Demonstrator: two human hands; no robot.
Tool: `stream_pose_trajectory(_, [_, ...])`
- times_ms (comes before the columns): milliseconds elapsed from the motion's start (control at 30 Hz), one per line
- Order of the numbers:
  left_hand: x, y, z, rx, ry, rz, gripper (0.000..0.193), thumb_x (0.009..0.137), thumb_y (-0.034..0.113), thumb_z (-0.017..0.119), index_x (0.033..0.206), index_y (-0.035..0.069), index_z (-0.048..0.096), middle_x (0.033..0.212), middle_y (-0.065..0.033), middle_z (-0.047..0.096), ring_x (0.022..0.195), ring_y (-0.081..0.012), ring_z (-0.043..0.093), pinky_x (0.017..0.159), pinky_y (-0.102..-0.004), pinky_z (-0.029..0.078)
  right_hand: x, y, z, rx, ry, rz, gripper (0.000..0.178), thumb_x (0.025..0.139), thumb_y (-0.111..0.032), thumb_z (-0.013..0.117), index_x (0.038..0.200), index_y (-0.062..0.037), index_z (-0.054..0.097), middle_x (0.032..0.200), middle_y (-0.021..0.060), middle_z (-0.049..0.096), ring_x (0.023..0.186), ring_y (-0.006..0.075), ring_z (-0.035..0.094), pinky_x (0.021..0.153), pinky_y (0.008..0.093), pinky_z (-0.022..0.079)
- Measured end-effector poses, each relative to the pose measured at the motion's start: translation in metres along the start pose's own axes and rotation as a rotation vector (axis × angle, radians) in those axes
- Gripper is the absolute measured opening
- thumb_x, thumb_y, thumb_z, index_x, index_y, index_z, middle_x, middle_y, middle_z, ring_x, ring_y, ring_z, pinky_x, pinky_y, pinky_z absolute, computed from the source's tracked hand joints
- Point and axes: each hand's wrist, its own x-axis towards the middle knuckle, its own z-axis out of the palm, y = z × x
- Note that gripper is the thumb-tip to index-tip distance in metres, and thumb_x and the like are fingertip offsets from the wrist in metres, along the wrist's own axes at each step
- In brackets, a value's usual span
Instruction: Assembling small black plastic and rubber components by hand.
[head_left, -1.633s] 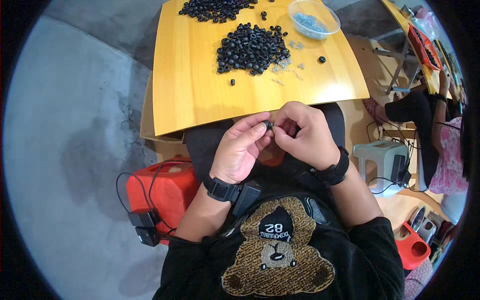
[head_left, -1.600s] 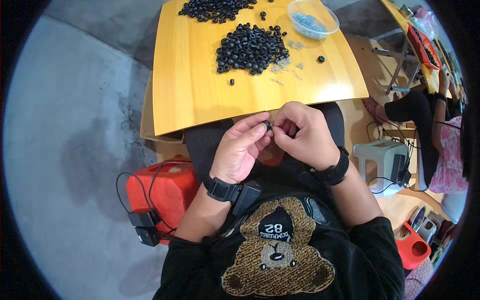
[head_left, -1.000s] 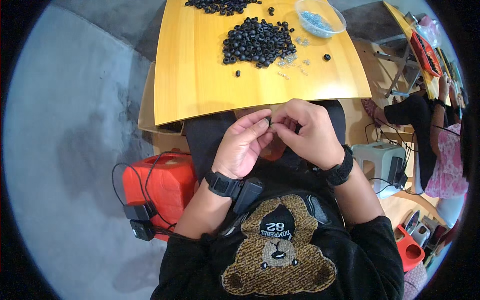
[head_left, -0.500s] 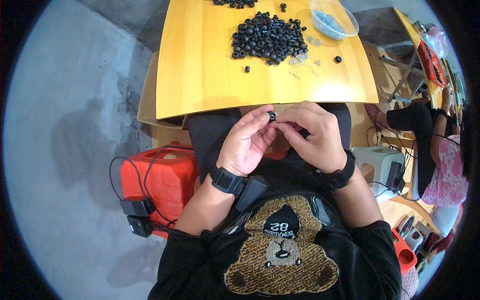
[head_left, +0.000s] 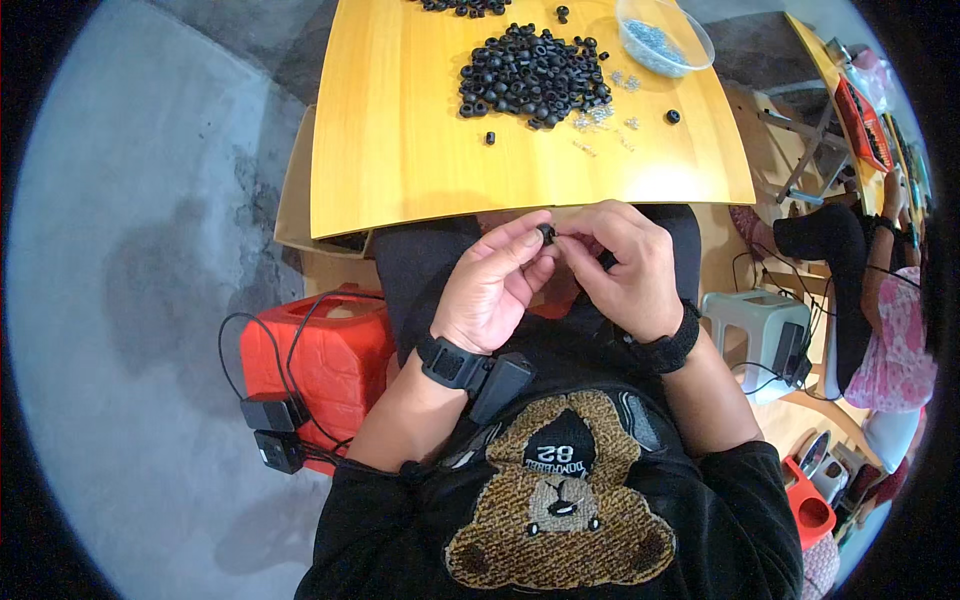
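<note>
Between the thumb and index finger of my left hand (head_left: 492, 292) is a small black ring-like piece (head_left: 546, 233) with a hole, held just off the table's near edge. My right hand (head_left: 632, 275) meets it from the other side, thumb and index fingertip pinched together against the piece. Whatever those right fingertips hold, if anything, is too small and covered to make out. On the yellow table (head_left: 400, 150) beyond lies a heap of similar black pieces (head_left: 535, 80), with small clear bits (head_left: 597, 116) scattered beside it.
A clear plastic bowl (head_left: 708, 58) of small clear bits stands at the table's far right. One black piece (head_left: 673, 117) lies apart to the right, another (head_left: 490, 138) in front of the heap. Red (head_left: 320, 350) and pale stools (head_left: 750, 320) flank me. A co-worker sits far right.
My right fingertips have closed in on the black piece, which has turned slightly in my left fingers. Both hands stay in nearly the same place.
</note>
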Motion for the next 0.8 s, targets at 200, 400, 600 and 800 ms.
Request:
stream_pose_trajectory(200, [0.001, -0.001, 0.003, 0.014, 0.009, 0.018, 0.028, 0.087, 0.006, 0.058, 0.114, -0.001, 0.055, 0.102, -0.0089, 0.061, 0.086, -0.015, 0.062, 0.078, -0.0233, 0.052, -0.004, 0.005, -0.001, 0.068, 0.018, 0.086, 0.011, 0.074, -0.006, 0.066, 0.085, -0.0035, 0.066, 0.079, 0.0121, 0.065, 0.073, 0.028, 0.063, 0.067, 0.0336, 0.05])
stream_pose_trajectory(400, [0.005, -0.001, 0.008, 0.024, 0.022, 0.023, 0.025, 0.087, 0.004, 0.057, 0.112, -0.001, 0.056, 0.1, -0.0096, 0.062, 0.087, -0.0155, 0.062, 0.076, -0.0229, 0.053, -0.004, 0.013, 0.001, 0.339, 0.023, 0.274, 0.016, 0.076, -0.008, 0.067, 0.09, -0.0021, 0.067, 0.079, 0.0112, 0.067, 0.071, 0.0204, 0.065, 0.065, 0.0291, 0.05])
stream_pose_trajectory(600, [0.008, -0.003, 0.01, 0.064, 0.002, 0.028, 0.021, 0.088, 0.005, 0.058, 0.109, 0.001, 0.058, 0.1, -0.008, 0.062, 0.089, -0.0137, 0.061, 0.079, -0.0226, 0.052, -0.005, 0.019, -0.003, 0.359, 0.029, 0.219, 0.014, 0.077, -0.008, 0.067, 0.089, -0.0017, 0.068, 0.077, 0.0103, 0.066, 0.067, 0.0177, 0.064, 0.062, 0.0273, 0.05])
stream_pose_trajectory(800, [0.011, -0.007, 0.015, 0.081, -0.004, 0.009, 0.022, 0.088, 0.005, 0.057, 0.11, 0.001, 0.058, 0.102, -0.0077, 0.061, 0.09, -0.013, 0.061, 0.08, -0.0223, 0.052, -0.007, 0.026, -0.004, 0.342, 0.064, 0.226, 0.012, 0.076, -0.009, 0.067, 0.085, -0.0013, 0.067, 0.075, 0.0102, 0.065, 0.063, 0.0166, 0.062, 0.059, 0.0266, 0.049])
